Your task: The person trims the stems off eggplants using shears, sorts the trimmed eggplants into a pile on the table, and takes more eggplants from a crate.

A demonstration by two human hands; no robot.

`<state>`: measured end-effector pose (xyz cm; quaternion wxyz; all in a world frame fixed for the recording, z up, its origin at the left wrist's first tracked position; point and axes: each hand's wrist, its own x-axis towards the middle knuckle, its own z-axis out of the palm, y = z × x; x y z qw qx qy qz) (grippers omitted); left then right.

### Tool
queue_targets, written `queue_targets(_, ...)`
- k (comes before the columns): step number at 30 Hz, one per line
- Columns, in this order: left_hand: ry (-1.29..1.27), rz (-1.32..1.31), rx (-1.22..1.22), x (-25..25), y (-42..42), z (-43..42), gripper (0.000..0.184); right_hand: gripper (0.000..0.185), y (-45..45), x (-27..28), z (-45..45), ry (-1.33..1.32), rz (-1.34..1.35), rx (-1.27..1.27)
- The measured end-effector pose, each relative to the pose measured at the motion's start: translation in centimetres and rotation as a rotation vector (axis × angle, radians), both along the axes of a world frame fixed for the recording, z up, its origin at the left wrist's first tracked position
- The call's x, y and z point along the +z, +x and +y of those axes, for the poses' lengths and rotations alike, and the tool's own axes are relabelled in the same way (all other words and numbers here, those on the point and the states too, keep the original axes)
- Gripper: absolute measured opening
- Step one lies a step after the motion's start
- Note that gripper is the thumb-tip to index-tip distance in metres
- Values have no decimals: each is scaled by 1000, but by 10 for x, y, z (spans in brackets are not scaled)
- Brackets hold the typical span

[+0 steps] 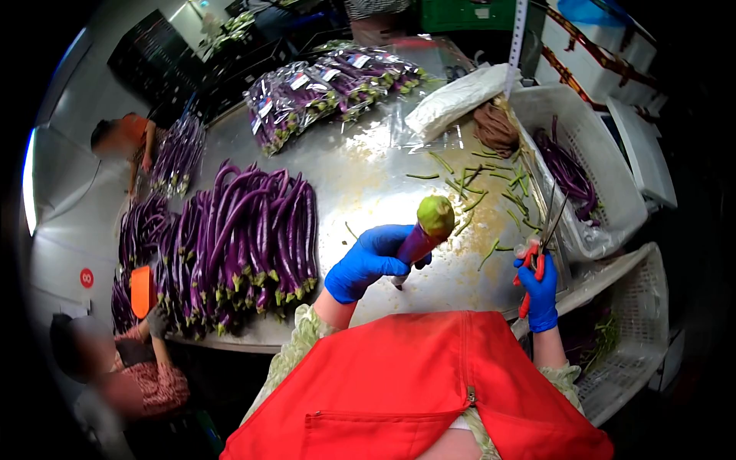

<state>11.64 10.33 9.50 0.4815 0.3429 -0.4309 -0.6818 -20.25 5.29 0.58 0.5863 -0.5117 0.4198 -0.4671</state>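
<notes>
My left hand [372,262], in a blue glove, is closed around a long purple eggplant [418,244]. The eggplant's green cap end points up toward me; much of its body is hidden by foreshortening and my fingers. At the table's right edge, my gloved right hand [541,295] grips a pair of red-handled scissors [539,268], whose blades are spread and point away from me. Thin green stem pieces [514,201] lie scattered between and beyond my hands. To the left, a large heap of long eggplants [245,230] rests on the metal table [337,184].
Bagged eggplants [330,88] lie at the back beside a white plastic bundle [460,100] and brown cloth [497,129]. White crates [625,153] holding eggplants and trimmings border the right side. Two people work at the left; one is near an orange board [141,291].
</notes>
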Motion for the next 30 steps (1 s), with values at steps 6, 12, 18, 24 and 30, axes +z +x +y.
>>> queue_targets(6, -42, 49, 119, -2, 16, 2, 62, 50, 11, -13, -5, 37, 28, 23)
queue_targets(12, 8, -17, 59, 4, 8, -4, 59, 55, 21, 43, -13, -542, 358, 89)
queue_targets(18, 75, -136, -129, 7, -11, -7, 63, 57, 14, 86, -24, -741, 554, 180)
queue_targets(24, 207, 12, -263, -6, -15, -11, 70, 58, -4, 90, -26, -948, 681, 183)
queue_targets(30, 207, -20, -328, -12, -13, -11, 59, 52, -8, 89, -25, -915, 543, 243)
